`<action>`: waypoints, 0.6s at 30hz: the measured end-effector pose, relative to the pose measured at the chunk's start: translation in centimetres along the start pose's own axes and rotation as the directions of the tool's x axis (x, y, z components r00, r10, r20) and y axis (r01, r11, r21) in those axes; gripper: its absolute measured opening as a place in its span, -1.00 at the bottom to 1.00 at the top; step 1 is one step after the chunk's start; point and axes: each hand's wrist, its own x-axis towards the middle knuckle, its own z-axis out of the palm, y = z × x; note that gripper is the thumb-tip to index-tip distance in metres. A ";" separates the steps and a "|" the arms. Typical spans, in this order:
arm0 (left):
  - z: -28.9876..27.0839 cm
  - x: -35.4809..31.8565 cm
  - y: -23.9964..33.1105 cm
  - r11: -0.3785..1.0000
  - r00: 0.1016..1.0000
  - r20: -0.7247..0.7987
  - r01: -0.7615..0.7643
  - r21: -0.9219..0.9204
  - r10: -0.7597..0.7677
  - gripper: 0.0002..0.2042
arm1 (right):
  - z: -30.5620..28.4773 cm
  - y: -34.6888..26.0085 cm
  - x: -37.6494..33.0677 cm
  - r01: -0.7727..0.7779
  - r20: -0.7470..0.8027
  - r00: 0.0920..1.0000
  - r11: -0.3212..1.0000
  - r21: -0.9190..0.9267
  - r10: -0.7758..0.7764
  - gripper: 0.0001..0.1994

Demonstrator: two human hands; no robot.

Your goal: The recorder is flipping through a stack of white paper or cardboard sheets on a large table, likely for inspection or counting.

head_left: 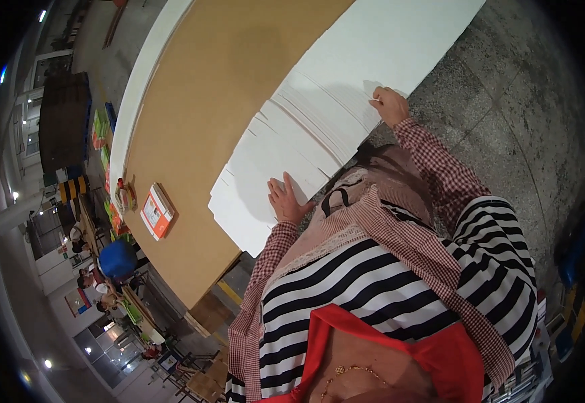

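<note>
A row of overlapping white flat sheets (312, 114), perhaps card, lies fanned out along the near edge of a brown board-topped table. My left hand (285, 199) rests flat on the sheets at the left end, fingers spread, holding nothing. Farther along to the right, my right hand (390, 105) is at the sheets' near edge. Its fingers are curled and pressed together against the white surface. Whether a sheet edge is pinched between them cannot be made out.
An orange-and-white box (157, 211) lies on the brown tabletop (205, 134), with a small bottle-like item (125, 196) beside it. A white strip (138, 101) edges the far side. Grey stone floor (487, 114) lies to the right. Several people work at far-left benches near a blue round object (117, 260).
</note>
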 end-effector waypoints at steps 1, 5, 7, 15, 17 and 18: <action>0.2 0.0 0.1 1.000 1.000 -0.013 0.007 0.000 -0.007 0.28 | 0.2 0.0 -0.5 -0.019 -0.038 0.999 0.999 0.050 0.021 -0.79; 1.0 0.1 0.0 1.000 0.999 -0.054 0.007 -0.017 -0.008 0.28 | 1.0 -0.3 -1.0 -0.053 0.000 0.999 0.999 -0.009 0.053 -0.73; 1.1 0.0 -0.2 1.000 0.999 -0.045 0.023 -0.017 -0.024 0.28 | 1.1 -0.2 -0.2 -0.070 0.050 0.996 0.997 -0.015 0.071 -0.69; 1.3 0.0 -0.5 1.000 0.998 -0.059 0.015 -0.018 -0.016 0.29 | 0.8 -0.8 4.1 -0.144 0.421 0.893 0.987 -0.072 0.161 -0.66; 1.5 0.0 -0.6 1.000 0.999 -0.044 0.021 -0.003 -0.021 0.29 | 1.1 -1.1 4.1 -0.126 0.400 0.898 0.978 -0.168 0.185 -0.65; 1.6 -0.2 -0.6 1.000 0.998 -0.058 0.016 -0.003 -0.016 0.29 | 1.2 -1.2 4.1 -0.128 0.398 0.893 0.967 -0.221 0.209 -0.65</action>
